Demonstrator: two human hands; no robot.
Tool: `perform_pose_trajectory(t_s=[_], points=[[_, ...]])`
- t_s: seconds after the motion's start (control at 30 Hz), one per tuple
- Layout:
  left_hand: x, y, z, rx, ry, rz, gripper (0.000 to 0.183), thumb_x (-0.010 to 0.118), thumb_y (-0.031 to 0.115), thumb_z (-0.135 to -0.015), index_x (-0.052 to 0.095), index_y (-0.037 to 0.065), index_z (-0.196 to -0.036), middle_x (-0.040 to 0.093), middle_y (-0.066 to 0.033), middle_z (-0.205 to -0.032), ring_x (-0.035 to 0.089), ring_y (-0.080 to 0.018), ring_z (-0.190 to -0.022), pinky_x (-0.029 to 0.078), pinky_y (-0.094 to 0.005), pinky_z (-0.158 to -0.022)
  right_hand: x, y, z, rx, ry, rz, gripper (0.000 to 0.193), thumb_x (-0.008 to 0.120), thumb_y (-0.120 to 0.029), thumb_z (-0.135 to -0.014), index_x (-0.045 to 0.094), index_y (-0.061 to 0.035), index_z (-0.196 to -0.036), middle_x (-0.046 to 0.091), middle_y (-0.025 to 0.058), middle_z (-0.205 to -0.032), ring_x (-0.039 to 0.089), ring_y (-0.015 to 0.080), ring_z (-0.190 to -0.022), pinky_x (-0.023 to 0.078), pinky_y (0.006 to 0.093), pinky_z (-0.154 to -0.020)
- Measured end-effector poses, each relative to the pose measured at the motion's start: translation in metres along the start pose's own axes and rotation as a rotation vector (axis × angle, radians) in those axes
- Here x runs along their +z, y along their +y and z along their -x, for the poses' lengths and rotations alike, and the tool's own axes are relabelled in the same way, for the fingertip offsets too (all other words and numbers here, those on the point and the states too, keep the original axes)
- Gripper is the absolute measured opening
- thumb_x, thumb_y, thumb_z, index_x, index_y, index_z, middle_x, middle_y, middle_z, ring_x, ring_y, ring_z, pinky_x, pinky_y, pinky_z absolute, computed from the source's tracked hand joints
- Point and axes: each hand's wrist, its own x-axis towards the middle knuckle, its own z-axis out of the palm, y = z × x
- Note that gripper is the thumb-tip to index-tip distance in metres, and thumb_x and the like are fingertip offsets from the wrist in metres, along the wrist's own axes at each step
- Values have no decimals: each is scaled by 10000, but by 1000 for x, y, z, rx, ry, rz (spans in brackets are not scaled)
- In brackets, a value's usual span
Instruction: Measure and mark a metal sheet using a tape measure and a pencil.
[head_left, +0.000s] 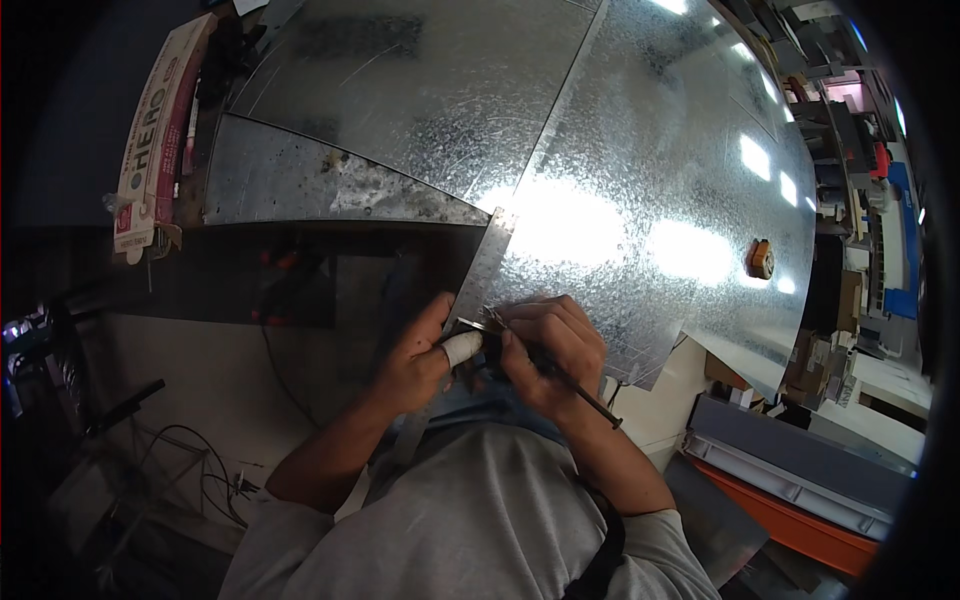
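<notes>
A galvanized metal sheet [620,130] lies on the worktable before me. Along its near left edge runs a long steel ruler [485,262], which sticks out past the sheet toward my body. My left hand [415,360] is closed around the ruler, its thumb wrapped in white tape or bandage. In my right hand [555,345] is a thin dark rod-like tool [590,402], gripped like a pen, its back end pointing toward my right forearm. A small metal piece [474,325] shows between the hands; its full shape is hidden by the fingers.
An orange tape measure [761,258] rests on the sheet at right. A long cardboard box [160,140] stands at far left. Another metal plate [300,180] lies at left. Shelves with boxes [835,370] line the right side, above an orange and grey unit [790,490].
</notes>
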Motion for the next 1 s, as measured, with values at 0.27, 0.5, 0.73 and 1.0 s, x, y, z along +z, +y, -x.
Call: perform_pose_trajectory(t_s=[0.27, 0.5, 0.73, 1.0], points=[[6, 3, -3, 3, 28, 10, 282, 553, 106, -977, 492, 77, -1251, 645, -27, -966, 646, -94, -624, 401, -213, -488, -1, -1, 0, 17, -9, 2, 72, 725, -20, -761, 662, -18, -795, 740, 124, -907, 688, 254, -789, 537, 342, -700], [4, 6, -4, -41, -5, -25, 299, 550, 139, -970, 470, 75, -1251, 654, -41, -970, 695, -148, -642, 430, -219, -481, -2, 0, 0, 33, -3, -32, 94, 736, -13, -740, 655, -29, -785, 726, 111, -892, 681, 255, -782, 536, 360, -705], [3, 3, -5, -31, 4, -21, 303, 562, 140, -959, 479, 73, -1242, 646, -41, -944, 689, -153, -627, 430, -224, -484, -5, -5, -4, 109, -6, -62, 86, 734, -15, -734, 663, -27, -781, 716, 104, -868, 679, 257, -784, 539, 370, -700], [2, 3, -10, -23, -12, 66, 264, 573, 106, -938, 509, 70, -1192, 666, -56, -990, 687, -153, -614, 447, -227, -489, -13, -8, -9, 243, -90, -78, 104, 728, -62, -792, 703, -14, -882, 696, 104, -850, 677, 221, -749, 540, 330, -674]])
